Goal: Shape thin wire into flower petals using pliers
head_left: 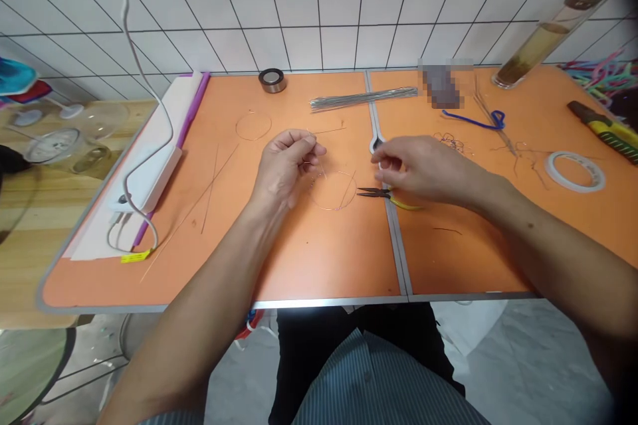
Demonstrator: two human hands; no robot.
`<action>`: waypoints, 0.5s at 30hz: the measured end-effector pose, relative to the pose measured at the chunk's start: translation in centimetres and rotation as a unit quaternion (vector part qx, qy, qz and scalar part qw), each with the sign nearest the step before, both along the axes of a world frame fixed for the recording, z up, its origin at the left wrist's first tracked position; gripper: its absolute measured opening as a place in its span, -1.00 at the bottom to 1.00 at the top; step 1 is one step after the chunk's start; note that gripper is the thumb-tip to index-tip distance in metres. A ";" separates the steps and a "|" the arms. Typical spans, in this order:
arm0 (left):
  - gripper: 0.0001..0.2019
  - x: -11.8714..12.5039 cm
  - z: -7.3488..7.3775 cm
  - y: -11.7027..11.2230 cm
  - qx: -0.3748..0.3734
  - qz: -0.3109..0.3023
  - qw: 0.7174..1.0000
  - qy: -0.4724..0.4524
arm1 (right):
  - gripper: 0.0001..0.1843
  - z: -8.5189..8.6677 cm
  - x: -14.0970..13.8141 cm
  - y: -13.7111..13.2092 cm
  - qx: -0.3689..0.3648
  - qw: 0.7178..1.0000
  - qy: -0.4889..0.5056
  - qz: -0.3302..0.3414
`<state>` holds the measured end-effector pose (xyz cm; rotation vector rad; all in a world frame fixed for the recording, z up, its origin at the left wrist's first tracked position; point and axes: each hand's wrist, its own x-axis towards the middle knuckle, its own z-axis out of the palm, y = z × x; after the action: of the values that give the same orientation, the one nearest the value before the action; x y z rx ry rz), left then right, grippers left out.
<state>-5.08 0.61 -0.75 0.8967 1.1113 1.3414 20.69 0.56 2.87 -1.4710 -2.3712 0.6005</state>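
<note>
My left hand is closed in a pinch on a thin wire, whose end sticks out to the right. Below its fingers, a thin wire ring lies on or just above the orange table. My right hand is held above the needle-nose pliers, fingers curled together; whatever they may hold is too small or hidden to make out. The pliers' jaws point left, and a yellow handle shows under the hand. Behind the right fingertips is a white, rounded tool end, mostly covered.
A bundle of straight wires, a tape roll and another wire ring lie farther back. At left is a white power strip with a cable. At right are a blue twisted wire, a white ring and a glass tumbler.
</note>
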 end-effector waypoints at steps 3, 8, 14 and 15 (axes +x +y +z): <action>-0.90 0.1 0.0 0.0 -0.004 -0.011 1.000 0.001 | -0.66 -0.8 2.4 -1.4 0.023 0.991 -0.120 0.060; -0.88 0.0 0.0 0.1 -0.019 -0.013 1.000 -0.015 | -0.74 -2.9 3.9 -2.1 0.010 0.984 -0.171 0.059; -0.84 -0.2 -0.2 0.4 -0.023 -0.002 0.999 -0.032 | -0.82 -2.8 3.2 -2.5 -0.070 0.980 -0.185 0.026; -0.83 -0.2 -0.3 0.4 -0.026 -0.004 0.999 -0.033 | -0.83 -2.7 3.0 -2.7 -0.074 0.978 -0.192 0.028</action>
<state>-5.26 1.02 -1.03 0.8116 1.0852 1.3206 23.72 -2.16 0.19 -1.7216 -2.7171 0.5590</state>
